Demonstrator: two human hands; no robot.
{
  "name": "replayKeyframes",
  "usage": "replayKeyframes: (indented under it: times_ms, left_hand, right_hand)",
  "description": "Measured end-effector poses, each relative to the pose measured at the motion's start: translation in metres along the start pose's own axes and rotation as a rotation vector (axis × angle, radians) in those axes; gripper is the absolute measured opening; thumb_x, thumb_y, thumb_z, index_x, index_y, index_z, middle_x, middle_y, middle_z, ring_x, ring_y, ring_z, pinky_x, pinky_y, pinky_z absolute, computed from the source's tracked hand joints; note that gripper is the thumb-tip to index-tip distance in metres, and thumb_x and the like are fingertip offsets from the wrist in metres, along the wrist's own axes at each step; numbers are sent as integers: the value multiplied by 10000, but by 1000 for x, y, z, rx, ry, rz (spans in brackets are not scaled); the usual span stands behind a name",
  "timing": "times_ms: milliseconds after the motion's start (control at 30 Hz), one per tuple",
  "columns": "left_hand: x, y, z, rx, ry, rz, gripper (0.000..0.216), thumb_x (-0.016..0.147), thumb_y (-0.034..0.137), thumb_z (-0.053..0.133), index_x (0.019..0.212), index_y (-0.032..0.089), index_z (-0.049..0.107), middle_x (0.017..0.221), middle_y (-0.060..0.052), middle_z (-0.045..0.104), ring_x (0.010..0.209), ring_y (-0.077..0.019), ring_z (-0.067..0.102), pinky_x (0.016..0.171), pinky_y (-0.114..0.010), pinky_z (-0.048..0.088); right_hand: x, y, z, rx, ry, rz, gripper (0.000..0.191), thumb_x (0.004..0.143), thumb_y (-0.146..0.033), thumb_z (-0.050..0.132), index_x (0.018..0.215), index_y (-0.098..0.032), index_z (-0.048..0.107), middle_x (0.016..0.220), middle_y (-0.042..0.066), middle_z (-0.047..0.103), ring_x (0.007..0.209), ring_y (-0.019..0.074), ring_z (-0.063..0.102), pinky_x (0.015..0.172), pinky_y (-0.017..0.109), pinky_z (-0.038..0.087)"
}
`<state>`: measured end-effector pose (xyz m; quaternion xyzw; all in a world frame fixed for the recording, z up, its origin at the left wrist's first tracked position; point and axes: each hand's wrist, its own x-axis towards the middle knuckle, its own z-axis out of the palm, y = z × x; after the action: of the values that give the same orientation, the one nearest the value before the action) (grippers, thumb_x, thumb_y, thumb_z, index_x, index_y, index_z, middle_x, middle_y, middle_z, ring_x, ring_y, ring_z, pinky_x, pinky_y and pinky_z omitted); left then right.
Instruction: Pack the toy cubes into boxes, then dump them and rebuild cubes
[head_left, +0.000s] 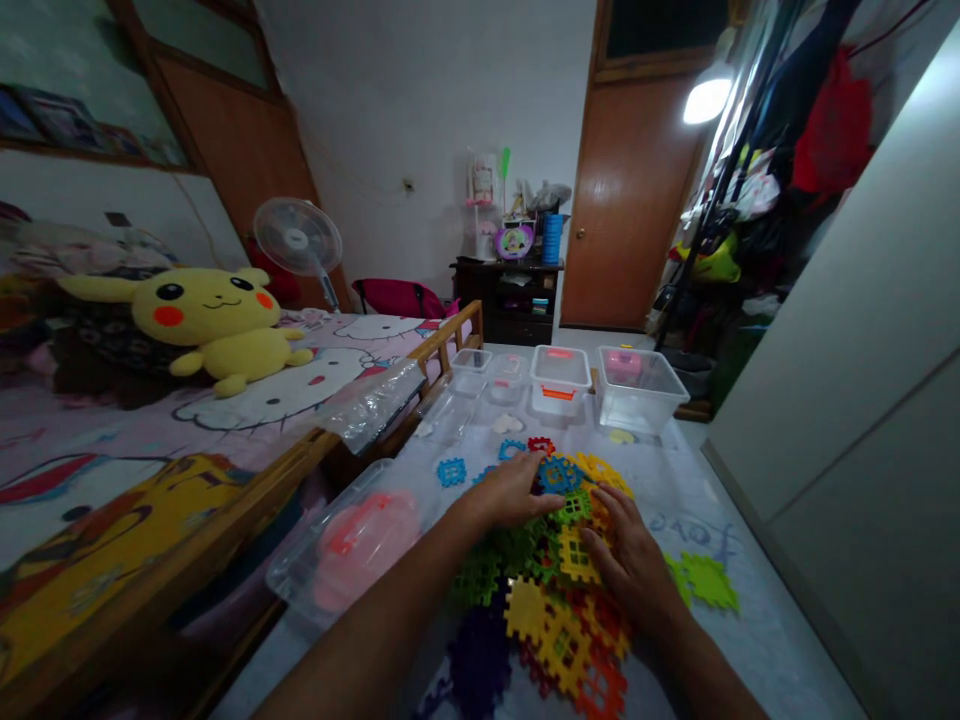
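Note:
A heap of plastic interlocking building tiles with toothed edges lies on the table in front of me. Blue, green, yellow, orange, red and dark purple tiles overlap in it. My left hand [514, 492] is at the heap's far left side, fingers stretched toward a blue tile [559, 474] and thumb over a green tile [576, 506]. On the right side, my right hand [628, 545] has its fingers apart, its thumb near a yellow window tile [576, 555]. Neither hand visibly grasps a tile. Their undersides are hidden.
Clear plastic boxes [637, 405] stand along the table's far edge. A transparent lid with pink parts [367, 540] lies at the left. Lime green tiles [709, 580] sit at the right, a loose blue tile [451, 472] at the left. A bed with a wooden rail [300, 465] borders the table.

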<state>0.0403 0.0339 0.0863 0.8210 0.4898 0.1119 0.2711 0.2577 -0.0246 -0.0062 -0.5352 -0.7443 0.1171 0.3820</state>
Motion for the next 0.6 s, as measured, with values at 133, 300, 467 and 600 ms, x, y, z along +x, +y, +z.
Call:
replayKeyframes:
  times_ms: [133, 300, 467, 600]
  left_hand:
    - [-27, 9, 16, -14, 66, 36, 764, 841, 491, 617, 1491, 210, 331, 1543, -116, 387, 1435, -290, 333, 1188, -452, 265]
    - [-67, 12, 33, -11, 69, 102, 848, 796, 536, 676, 1512, 255, 319, 1571, -118, 339, 1472, -318, 252, 1211, -532, 201]
    - [-120, -6, 57, 41, 63, 143, 1129, 609, 692, 771, 1540, 411, 197, 1656, -72, 113, 1499, -449, 41, 1154, -707, 158]
    - [-155, -33, 96, 199, 260, 101, 933, 785, 528, 708, 1540, 443, 165, 1642, -78, 185, 1492, -445, 126, 1137, -678, 231]
  right_hand:
    - [0, -5, 0, 26, 17, -61, 420, 943, -347, 508, 1337, -205, 488, 1398, 149, 518, 1312, 282, 507, 1093, 492, 447]
    - [-1, -12, -3, 40, -9, -123, 392, 946, -345, 526, 1317, -220, 501, 1405, 141, 506, 1338, 281, 476, 1109, 500, 427]
    - [-1, -14, -9, -31, 54, -56, 423, 940, -393, 525, 1333, -237, 509, 1446, 136, 444, 1344, 299, 443, 1107, 528, 402]
    - [13, -1, -12, -143, 92, 83, 401, 959, -462, 443, 1249, -229, 593, 1352, 136, 527, 1286, 314, 475, 1082, 566, 373]
